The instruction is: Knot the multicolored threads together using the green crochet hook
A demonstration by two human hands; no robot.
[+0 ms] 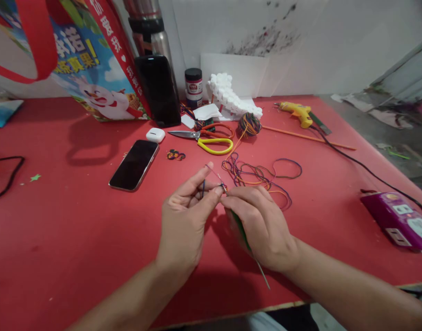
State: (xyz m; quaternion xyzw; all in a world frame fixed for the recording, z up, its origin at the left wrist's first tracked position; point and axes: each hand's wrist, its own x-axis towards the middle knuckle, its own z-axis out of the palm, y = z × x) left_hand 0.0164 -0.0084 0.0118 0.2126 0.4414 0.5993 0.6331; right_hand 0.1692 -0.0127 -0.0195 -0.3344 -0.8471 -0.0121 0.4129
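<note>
My left hand (190,211) pinches a small piece of multicoloured crochet work (223,187) between thumb and fingers, and a strand of yarn runs over its raised index finger. My right hand (262,220) is closed round a crochet hook (243,230) with a green grip; its thin metal shaft sticks out below the palm. The hook's tip meets the crochet piece where both hands come together. Loose multicoloured yarn (245,172) lies in loops just beyond the hands and leads back to a yarn ball (249,124). Fingers hide most of the crochet piece.
Scissors (216,146), a small crocheted strip (176,155), a phone (135,165) and a white earbud case (155,134) lie ahead. Behind stand another phone (158,89), a jar (193,87) and a gift bag (103,87). Rightward are a glue gun (297,112) and a purple power socket (399,218).
</note>
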